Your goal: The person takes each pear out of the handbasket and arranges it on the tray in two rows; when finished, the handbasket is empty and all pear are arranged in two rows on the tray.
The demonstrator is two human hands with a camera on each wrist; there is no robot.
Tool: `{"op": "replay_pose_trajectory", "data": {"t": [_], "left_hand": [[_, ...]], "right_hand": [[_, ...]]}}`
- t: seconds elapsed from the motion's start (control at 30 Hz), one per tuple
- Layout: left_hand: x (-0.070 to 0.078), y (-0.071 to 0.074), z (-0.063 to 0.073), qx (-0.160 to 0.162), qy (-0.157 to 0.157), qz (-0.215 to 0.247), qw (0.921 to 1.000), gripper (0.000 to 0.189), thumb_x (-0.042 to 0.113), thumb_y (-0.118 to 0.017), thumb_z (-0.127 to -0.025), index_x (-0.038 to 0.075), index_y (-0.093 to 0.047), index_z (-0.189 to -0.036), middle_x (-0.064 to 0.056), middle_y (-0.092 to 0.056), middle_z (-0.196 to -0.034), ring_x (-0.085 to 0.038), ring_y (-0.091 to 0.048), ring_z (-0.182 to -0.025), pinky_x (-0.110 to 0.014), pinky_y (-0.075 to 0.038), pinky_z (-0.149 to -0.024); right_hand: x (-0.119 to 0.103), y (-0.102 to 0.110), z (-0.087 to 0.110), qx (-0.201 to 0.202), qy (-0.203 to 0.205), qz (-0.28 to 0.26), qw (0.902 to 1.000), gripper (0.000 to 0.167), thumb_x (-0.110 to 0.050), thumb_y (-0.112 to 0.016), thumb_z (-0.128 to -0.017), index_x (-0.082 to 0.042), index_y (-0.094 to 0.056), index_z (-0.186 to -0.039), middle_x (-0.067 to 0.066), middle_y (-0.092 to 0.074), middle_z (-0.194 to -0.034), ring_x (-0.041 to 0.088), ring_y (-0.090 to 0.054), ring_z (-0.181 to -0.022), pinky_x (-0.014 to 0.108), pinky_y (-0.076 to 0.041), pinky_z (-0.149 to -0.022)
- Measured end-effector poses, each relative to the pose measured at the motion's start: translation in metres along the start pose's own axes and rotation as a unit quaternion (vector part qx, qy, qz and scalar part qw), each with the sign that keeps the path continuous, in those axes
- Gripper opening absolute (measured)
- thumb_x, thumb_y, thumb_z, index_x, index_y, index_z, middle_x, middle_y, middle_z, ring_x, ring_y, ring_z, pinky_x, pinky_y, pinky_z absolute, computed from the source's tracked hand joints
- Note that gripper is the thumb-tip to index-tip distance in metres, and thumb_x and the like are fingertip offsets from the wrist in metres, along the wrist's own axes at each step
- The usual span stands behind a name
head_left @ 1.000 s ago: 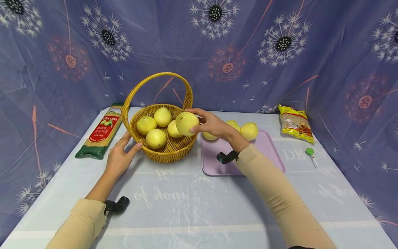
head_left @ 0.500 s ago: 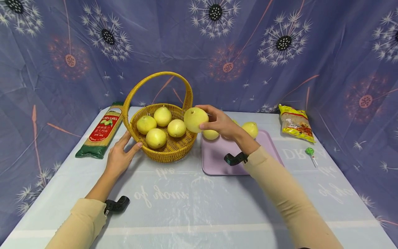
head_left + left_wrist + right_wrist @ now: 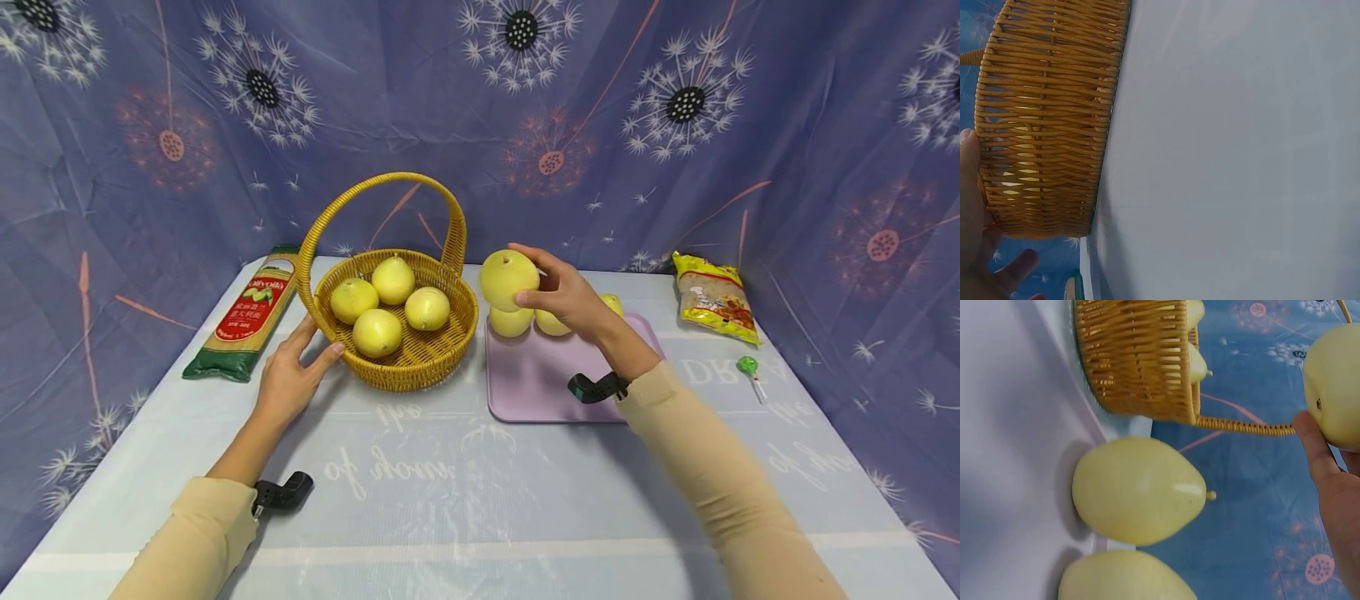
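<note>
My right hand pinches a pale yellow pear between thumb and fingers, raised over the back left of the pink tray. Several more pears lie in the yellow wicker basket, which has a tall arched handle. At the basket's left side, my left hand holds it, thumb at the rim and fingers around the outer wall. Along the tray's back edge lie other pears, partly covered by my right hand; one tray pear shows whole, stem up, in the right wrist view.
Left of the basket lies a red and green pasta packet. A yellow food packet and a green lollipop are at the far right. A patterned blue cloth hangs close behind the table.
My right hand has moved right with the pear, from above the basket's right side to over the tray. The left hand and basket have stayed in place.
</note>
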State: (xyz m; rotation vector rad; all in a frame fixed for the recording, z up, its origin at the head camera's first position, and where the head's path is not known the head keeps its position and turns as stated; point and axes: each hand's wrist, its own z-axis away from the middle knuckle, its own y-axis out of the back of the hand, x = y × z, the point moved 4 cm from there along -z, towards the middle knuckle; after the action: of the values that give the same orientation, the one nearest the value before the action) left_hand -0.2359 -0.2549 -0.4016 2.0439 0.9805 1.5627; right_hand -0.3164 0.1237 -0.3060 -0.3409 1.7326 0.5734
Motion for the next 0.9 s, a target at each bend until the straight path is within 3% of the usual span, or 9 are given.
{"op": "replay_pose_trajectory", "data": {"t": [0.3,0.9], "left_hand": [[0.003,0.002,0.001,-0.002,0.002,-0.007,1.0000,0.070,0.047,-0.058,-0.090,0.024,-0.029,-0.149,-0.005,-0.029,-0.156,-0.049,-0.032,-0.134,-0.069,-0.025,-0.103],[0.003,0.001,0.002,-0.009,0.004,-0.010,0.9999,0.071,0.047,-0.057,-0.091,0.023,-0.026,-0.150,-0.006,-0.027,-0.156,-0.050,-0.030,-0.135,-0.070,-0.024,-0.103]], "right_hand": [[0.001,0.021,0.015,0.025,0.019,0.004,0.9995,0.071,-0.008,-0.067,-0.086,-0.010,-0.031,-0.147,0.010,-0.040,-0.143,0.016,-0.055,-0.117,0.026,-0.054,-0.087],[0.021,0.058,0.055,0.093,0.021,0.010,0.9954,0.061,-0.005,-0.067,-0.086,-0.010,-0.038,-0.139,-0.005,-0.048,-0.129,0.007,-0.054,-0.113,0.016,-0.050,-0.089]]}}
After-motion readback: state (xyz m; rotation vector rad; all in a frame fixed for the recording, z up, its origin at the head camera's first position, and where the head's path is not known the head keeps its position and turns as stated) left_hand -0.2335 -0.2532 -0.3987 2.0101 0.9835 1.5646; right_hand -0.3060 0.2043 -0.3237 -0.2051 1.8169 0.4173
